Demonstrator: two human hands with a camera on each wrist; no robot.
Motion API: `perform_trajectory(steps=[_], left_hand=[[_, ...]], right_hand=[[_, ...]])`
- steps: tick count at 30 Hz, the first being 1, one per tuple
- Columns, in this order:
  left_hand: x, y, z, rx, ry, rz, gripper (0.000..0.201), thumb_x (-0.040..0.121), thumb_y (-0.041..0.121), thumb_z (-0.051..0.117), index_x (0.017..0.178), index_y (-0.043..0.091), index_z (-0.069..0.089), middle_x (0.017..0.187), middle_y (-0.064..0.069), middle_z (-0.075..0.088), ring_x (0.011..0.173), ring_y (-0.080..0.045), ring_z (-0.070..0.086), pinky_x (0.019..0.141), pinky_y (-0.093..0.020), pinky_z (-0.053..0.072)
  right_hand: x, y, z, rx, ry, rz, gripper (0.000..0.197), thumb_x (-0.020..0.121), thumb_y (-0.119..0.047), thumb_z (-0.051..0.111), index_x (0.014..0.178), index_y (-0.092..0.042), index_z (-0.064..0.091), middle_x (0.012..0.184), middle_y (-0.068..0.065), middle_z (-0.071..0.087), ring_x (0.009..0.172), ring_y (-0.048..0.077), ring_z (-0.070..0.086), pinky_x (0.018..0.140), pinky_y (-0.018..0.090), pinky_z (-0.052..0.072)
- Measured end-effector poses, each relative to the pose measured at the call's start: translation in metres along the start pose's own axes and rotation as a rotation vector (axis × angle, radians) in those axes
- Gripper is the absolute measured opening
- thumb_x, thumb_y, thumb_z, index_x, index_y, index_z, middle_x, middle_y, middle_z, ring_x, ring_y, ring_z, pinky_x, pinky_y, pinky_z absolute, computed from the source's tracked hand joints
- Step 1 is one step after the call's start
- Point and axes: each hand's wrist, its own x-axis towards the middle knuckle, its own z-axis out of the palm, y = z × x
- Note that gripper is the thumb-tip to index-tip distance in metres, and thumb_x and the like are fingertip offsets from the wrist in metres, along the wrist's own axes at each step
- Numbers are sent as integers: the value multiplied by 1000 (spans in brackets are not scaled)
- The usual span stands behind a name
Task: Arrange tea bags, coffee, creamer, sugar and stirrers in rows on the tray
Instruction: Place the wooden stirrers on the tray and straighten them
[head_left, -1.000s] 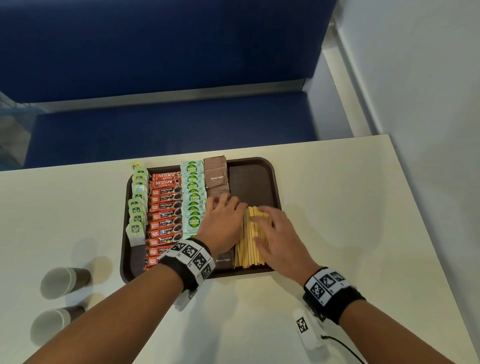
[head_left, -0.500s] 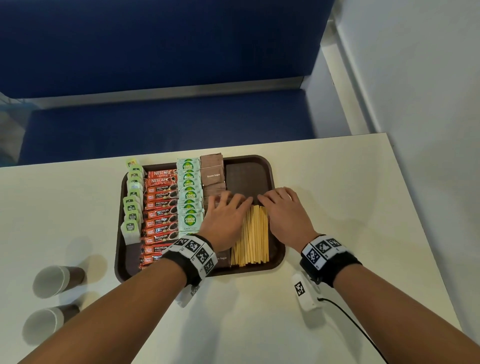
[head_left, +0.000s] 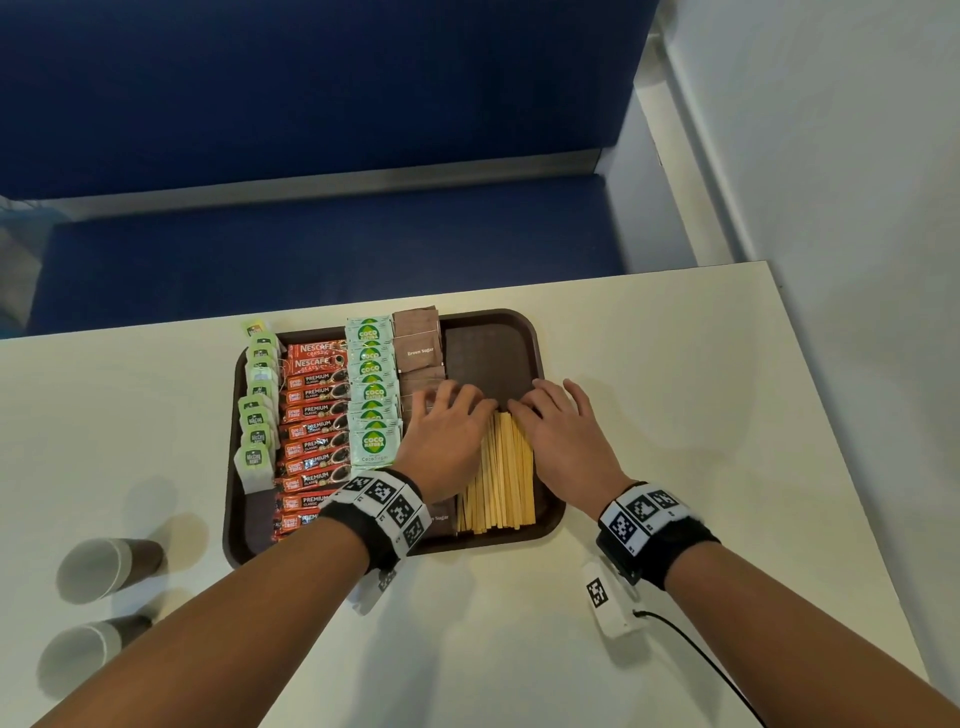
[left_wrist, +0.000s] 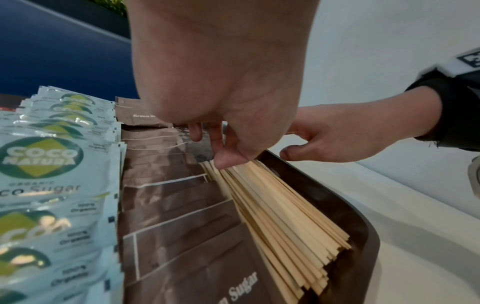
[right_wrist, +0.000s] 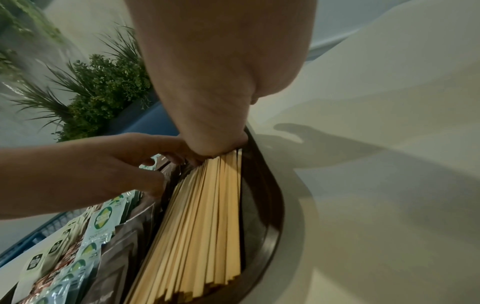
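Note:
A brown tray (head_left: 488, 358) on the white table holds rows: green tea bags (head_left: 257, 415), red coffee sachets (head_left: 311, 415), Coco Natura sugar sachets (head_left: 371, 395), brown sugar packets (head_left: 415, 348) and a bundle of wooden stirrers (head_left: 501, 483) on the right. My left hand (head_left: 457, 405) rests on the brown sugar packets, fingers loosely spread, its thumb touching the stirrers' far ends (left_wrist: 280, 216). My right hand (head_left: 550, 410) lies over the stirrers' far right corner, fingertips on their ends (right_wrist: 202, 226). Neither hand grips anything. The two hands almost meet above the stirrers.
Two paper cups (head_left: 104, 569) (head_left: 83, 654) lie on their sides on the table left of the tray. A blue bench (head_left: 332, 260) runs behind the table and a white wall stands to the right. A black cable (head_left: 701, 660) trails from my right wrist.
My right hand slid off the middle of the stirrers to their far right end. The left hand has hardly moved. The two sets of fingertips have drawn closer together.

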Motion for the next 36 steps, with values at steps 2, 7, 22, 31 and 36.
perform_trajectory(steps=[2, 7, 22, 31, 36], left_hand=[[0, -1, 0, 0, -1, -2, 57, 98, 19, 53, 154, 23, 48, 149, -2, 52, 142, -33, 39, 112, -57, 31], [-1, 0, -1, -8, -3, -3, 59, 97, 19, 54, 155, 23, 47, 150, -1, 50, 144, -31, 37, 114, -56, 29], [-5, 5, -8, -47, -25, -11, 65, 99, 19, 55, 162, 23, 37, 158, 0, 44, 152, -29, 28, 120, -54, 22], [-11, 2, -23, -260, 39, -77, 69, 100, 17, 57, 164, 29, 35, 161, 3, 39, 154, -23, 24, 127, -49, 15], [-47, -37, -61, -680, 232, -232, 50, 106, 13, 58, 152, 30, 52, 151, 8, 42, 143, -7, 34, 120, -26, 26]], right_hand=[[-2, 0, 1, 1, -2, -1, 62, 103, -22, 63, 161, -19, 41, 161, 5, 45, 160, 27, 25, 132, 53, 14], [-4, 1, 2, 43, 39, 19, 60, 102, -17, 62, 159, -18, 44, 159, 6, 48, 158, 28, 28, 130, 50, 16], [-8, 1, 2, 58, 61, 6, 54, 103, -18, 61, 155, -17, 50, 153, 7, 53, 156, 29, 33, 127, 49, 23], [-10, 0, -5, 124, 88, 29, 52, 106, -18, 54, 157, -19, 47, 154, 6, 53, 154, 28, 36, 127, 48, 25], [-21, 1, -12, 344, 203, 165, 48, 105, -12, 59, 153, -18, 53, 149, 5, 51, 137, 22, 49, 114, 39, 46]])
